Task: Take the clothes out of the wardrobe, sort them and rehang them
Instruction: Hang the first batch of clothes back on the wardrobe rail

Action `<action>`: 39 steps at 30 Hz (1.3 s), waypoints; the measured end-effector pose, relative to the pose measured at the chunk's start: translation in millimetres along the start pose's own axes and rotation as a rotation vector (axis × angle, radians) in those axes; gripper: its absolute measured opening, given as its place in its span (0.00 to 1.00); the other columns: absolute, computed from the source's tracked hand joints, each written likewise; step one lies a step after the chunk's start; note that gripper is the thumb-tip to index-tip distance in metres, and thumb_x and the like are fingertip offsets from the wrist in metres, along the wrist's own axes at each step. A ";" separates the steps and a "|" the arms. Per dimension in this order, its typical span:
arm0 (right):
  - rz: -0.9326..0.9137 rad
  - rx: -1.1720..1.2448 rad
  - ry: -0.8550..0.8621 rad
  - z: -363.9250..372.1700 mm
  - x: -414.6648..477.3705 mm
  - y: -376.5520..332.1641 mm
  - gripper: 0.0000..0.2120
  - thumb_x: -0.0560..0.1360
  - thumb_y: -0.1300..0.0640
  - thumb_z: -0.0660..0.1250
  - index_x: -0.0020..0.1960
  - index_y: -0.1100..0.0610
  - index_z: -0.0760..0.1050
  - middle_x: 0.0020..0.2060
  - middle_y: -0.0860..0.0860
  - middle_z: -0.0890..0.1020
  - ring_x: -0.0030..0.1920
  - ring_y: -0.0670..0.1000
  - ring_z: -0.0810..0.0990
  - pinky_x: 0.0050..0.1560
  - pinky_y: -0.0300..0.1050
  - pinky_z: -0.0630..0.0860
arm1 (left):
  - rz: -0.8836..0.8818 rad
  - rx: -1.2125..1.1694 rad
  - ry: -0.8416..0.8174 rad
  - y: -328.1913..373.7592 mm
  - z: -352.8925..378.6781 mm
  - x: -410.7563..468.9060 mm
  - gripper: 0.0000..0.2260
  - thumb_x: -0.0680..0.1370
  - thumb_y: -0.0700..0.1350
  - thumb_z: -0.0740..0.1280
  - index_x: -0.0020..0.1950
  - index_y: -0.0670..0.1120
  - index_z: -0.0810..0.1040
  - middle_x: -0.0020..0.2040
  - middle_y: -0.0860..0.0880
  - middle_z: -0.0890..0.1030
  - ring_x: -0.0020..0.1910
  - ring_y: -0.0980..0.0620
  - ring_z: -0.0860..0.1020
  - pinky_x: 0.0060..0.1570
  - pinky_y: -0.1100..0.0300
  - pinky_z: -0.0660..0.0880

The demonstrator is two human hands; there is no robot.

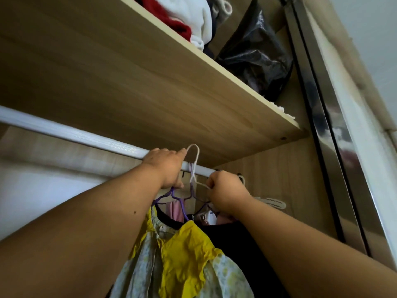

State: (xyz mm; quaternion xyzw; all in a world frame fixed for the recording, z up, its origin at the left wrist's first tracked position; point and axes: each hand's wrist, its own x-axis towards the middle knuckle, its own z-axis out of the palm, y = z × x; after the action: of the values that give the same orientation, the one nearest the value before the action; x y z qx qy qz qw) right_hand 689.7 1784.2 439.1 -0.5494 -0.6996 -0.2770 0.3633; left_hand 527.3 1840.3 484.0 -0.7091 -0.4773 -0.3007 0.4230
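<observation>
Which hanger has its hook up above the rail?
The thin white hanger; its hook loops above the rail, while the purple hangers sit below it.

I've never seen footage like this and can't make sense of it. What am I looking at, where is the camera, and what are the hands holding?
There is no machine here: a person wears one wide-angle camera on the head, tilted up into a wardrobe, so both bare arms reach in from below. The left hand is up at the white hanging rail, beside the hook of a thin white hanger; what its fingers close on is hidden. The right hand pinches that hanger's shoulder. Below hang a purple hanger, a yellow floral garment and a black garment. On the wooden shelf above lie folded red and white clothes and a black plastic bag.
</observation>
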 end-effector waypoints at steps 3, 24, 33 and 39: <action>-0.050 -0.050 -0.096 6.6 1.1 -10.9 0.05 0.74 0.60 0.64 0.45 0.62 0.77 0.43 0.58 0.79 0.44 0.58 0.77 0.38 0.41 0.66 | -0.025 0.022 0.014 -8.0 -1.4 -2.2 0.47 0.67 0.65 0.71 0.77 0.47 0.53 0.70 0.48 0.70 0.67 0.46 0.69 0.63 0.52 0.66; 0.274 0.495 -0.229 33.3 1.6 40.2 0.11 0.75 0.68 0.65 0.56 0.64 0.78 0.30 0.49 0.77 0.25 0.43 0.72 0.28 0.34 0.71 | 0.031 0.140 0.048 -1.1 10.5 -2.2 0.36 0.71 0.69 0.61 0.75 0.62 0.52 0.72 0.53 0.67 0.67 0.47 0.67 0.58 0.51 0.62; 0.190 0.386 -0.179 22.8 -2.0 43.1 0.20 0.79 0.46 0.59 0.33 0.56 0.73 0.30 0.50 0.75 0.32 0.47 0.72 0.30 0.35 0.66 | -0.017 0.074 -0.031 38.9 19.1 18.1 0.30 0.76 0.66 0.57 0.75 0.62 0.52 0.73 0.51 0.65 0.70 0.45 0.63 0.65 0.43 0.57; 0.171 0.312 -0.143 15.0 -18.7 51.2 0.18 0.75 0.44 0.64 0.59 0.55 0.77 0.48 0.51 0.81 0.50 0.50 0.79 0.46 0.40 0.71 | -0.002 0.056 -0.065 43.9 19.9 16.6 0.34 0.75 0.67 0.57 0.76 0.60 0.48 0.75 0.50 0.61 0.73 0.45 0.60 0.67 0.41 0.54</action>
State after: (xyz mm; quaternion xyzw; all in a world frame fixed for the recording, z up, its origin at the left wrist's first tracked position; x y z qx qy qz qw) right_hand 738.8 1797.8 414.6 -0.5621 -0.7088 -0.0935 0.4158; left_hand 574.7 1856.8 474.9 -0.7059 -0.4999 -0.2644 0.4265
